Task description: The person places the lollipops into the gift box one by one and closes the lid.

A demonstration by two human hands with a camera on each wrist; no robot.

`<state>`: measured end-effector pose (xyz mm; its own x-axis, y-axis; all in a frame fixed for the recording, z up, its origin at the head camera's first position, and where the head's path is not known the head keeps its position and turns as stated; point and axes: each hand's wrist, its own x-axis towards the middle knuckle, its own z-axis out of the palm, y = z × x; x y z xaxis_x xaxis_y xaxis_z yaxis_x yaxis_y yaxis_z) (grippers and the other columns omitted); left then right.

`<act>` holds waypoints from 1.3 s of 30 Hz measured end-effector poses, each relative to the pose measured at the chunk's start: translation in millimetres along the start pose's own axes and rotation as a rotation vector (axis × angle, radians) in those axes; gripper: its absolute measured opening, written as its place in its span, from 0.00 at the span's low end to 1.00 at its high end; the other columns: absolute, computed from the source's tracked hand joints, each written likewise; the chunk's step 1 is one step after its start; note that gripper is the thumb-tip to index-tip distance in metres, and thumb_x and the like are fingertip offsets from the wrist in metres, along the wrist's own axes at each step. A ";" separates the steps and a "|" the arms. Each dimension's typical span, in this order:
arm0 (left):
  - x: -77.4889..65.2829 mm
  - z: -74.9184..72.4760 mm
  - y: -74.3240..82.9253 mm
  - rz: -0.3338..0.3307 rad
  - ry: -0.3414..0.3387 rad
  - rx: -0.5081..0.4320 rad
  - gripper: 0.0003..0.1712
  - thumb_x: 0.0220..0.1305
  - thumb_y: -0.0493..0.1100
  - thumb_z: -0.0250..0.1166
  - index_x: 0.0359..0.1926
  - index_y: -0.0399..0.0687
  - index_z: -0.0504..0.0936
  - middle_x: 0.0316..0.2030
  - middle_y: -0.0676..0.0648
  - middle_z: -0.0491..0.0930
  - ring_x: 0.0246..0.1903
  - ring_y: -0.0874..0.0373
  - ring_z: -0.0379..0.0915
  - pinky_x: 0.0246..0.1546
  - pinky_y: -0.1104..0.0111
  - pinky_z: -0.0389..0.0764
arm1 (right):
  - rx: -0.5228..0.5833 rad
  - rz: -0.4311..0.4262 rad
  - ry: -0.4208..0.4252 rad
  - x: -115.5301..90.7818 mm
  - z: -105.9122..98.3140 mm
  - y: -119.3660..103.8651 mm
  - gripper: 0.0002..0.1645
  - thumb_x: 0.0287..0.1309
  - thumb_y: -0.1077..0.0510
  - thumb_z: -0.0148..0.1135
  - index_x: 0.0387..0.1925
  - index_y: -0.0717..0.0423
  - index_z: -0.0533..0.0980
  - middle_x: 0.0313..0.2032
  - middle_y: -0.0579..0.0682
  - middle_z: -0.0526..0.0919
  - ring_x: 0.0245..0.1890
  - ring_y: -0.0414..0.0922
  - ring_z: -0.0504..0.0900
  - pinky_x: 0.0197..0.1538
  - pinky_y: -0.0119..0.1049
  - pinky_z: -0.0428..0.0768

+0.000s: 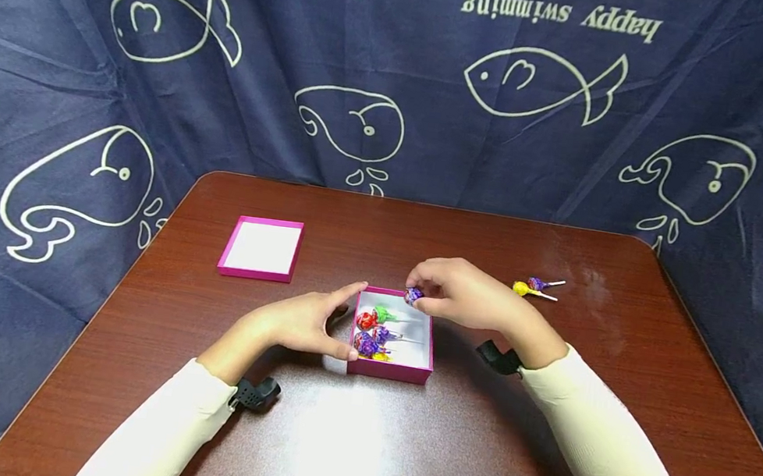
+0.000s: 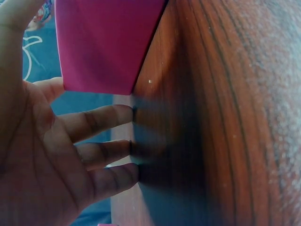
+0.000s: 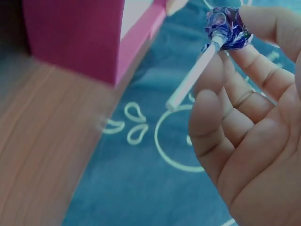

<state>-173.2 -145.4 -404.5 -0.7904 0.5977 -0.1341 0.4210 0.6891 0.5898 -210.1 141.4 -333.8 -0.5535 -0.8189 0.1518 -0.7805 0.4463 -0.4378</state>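
White sleeves [image 1: 154, 432]: one at each side of the near ground, left and right of the pink box, each with a black wrist piece [image 1: 256, 393] at the cuff.
Left hand [image 1: 301, 321]: at the box's left side, fingers spread and extended; thumb at its near left corner, index finger at its far left corner, the others low beside its wall.
Pink box [image 1: 389, 372]: uncovered on the brown table [image 1: 310, 434], white inside.
Lollipops in the box [image 1: 366, 342]: red, green, purple and yellow wrappers crowded along its left part, sticks towards its right.
Right hand [image 1: 463, 290]: above the box's far right corner, pinching a purple lollipop [image 1: 412, 296] by its wrapped head, stick end free.
Loose lollipops [image 1: 521, 288]: one yellow, one purple, side by side, right of the box and farther off.
Pink lid [image 1: 254, 274]: left of the box and farther back, white inside facing up.
Blue curtain [image 1: 440, 33]: behind the box, beyond the table, with white fish and whale outlines.
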 end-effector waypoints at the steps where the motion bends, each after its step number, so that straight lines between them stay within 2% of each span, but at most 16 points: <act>1: 0.0 -0.2 0.1 -0.001 -0.001 0.001 0.66 0.48 0.69 0.74 0.79 0.53 0.49 0.65 0.37 0.71 0.64 0.50 0.68 0.65 0.56 0.66 | 0.001 -0.012 -0.010 3.4 2.7 -1.1 0.09 0.56 0.63 0.68 0.40 0.53 0.80 0.32 0.41 0.77 0.30 0.40 0.75 0.34 0.34 0.75; 4: 0.4 -0.3 0.3 0.001 -0.001 0.001 0.65 0.48 0.69 0.73 0.79 0.53 0.49 0.65 0.38 0.71 0.64 0.50 0.68 0.65 0.56 0.66 | 0.006 -0.041 -0.042 12.2 9.9 -5.8 0.09 0.55 0.63 0.67 0.39 0.54 0.80 0.32 0.43 0.78 0.31 0.43 0.76 0.34 0.34 0.75; 9: 0.3 -0.3 -0.1 0.005 -0.004 0.006 0.65 0.49 0.68 0.73 0.79 0.53 0.48 0.64 0.37 0.72 0.63 0.50 0.69 0.65 0.56 0.67 | 0.000 -0.074 -0.101 24.5 24.7 -8.1 0.07 0.54 0.63 0.65 0.37 0.53 0.79 0.31 0.42 0.78 0.29 0.40 0.75 0.33 0.32 0.75; 18: -1.0 1.4 -1.4 0.005 -0.018 -0.009 0.65 0.50 0.68 0.73 0.79 0.52 0.48 0.64 0.37 0.71 0.63 0.50 0.69 0.65 0.55 0.66 | -0.005 -0.076 -0.185 34.2 50.5 -3.5 0.06 0.57 0.63 0.67 0.37 0.55 0.80 0.30 0.41 0.77 0.30 0.41 0.75 0.35 0.31 0.75; 23: -0.7 0.3 -0.8 0.011 -0.011 -0.002 0.65 0.50 0.69 0.73 0.79 0.53 0.48 0.65 0.37 0.71 0.63 0.50 0.69 0.65 0.55 0.67 | -0.034 -0.074 -0.181 37.2 55.3 -3.2 0.06 0.57 0.62 0.68 0.37 0.54 0.81 0.30 0.40 0.78 0.30 0.37 0.72 0.36 0.31 0.74; 30: -1.1 -2.0 -0.4 0.012 -0.016 -0.010 0.65 0.50 0.69 0.73 0.79 0.53 0.47 0.65 0.37 0.71 0.63 0.49 0.69 0.65 0.55 0.67 | -0.021 -0.080 -0.196 40.8 56.6 -2.9 0.05 0.58 0.62 0.67 0.37 0.55 0.81 0.29 0.41 0.77 0.29 0.38 0.72 0.35 0.32 0.73; 39: 0.5 -0.2 -1.6 0.041 -0.002 -0.010 0.65 0.51 0.68 0.73 0.79 0.50 0.48 0.64 0.36 0.71 0.63 0.50 0.69 0.65 0.56 0.66 | -0.086 -0.053 -0.198 41.5 64.8 -1.7 0.05 0.59 0.60 0.68 0.38 0.54 0.81 0.30 0.40 0.78 0.29 0.36 0.72 0.36 0.32 0.74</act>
<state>-174.4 -146.3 -405.4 -0.7715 0.6264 -0.1116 0.4485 0.6599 0.6028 -212.9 83.3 -384.2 -0.4494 -0.8933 -0.0082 -0.8337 0.4227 -0.3552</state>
